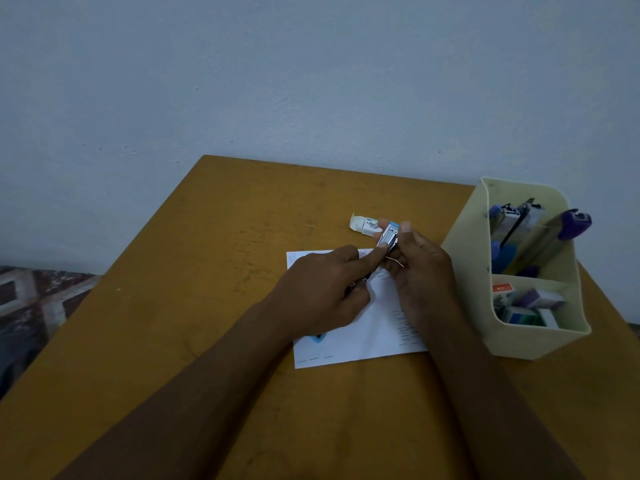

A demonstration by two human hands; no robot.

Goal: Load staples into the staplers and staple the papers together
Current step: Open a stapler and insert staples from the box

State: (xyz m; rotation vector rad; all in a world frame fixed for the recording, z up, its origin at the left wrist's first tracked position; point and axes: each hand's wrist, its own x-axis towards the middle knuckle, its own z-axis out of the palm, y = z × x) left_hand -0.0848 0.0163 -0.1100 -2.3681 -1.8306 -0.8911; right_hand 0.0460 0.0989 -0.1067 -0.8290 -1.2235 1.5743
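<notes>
Brown table [207, 306] | cream organizer [540, 344] at its right edge, spare staplers [519, 223] upright inside | papers [377, 334] flat at centre | right hand [422, 275] grips a small blue stapler [389, 237] above the papers | left hand [318, 289] holds its lower end, forefinger on the metal magazine | opened staple box [362, 225] just behind.

papers [374, 327] on table [207, 271] | staple box [360, 225] behind papers | organizer [540, 341] right | staplers [519, 220] in organizer

Small blue stapler [389, 237] opened, raised above white papers [374, 327]; staple box [362, 226] behind
</notes>
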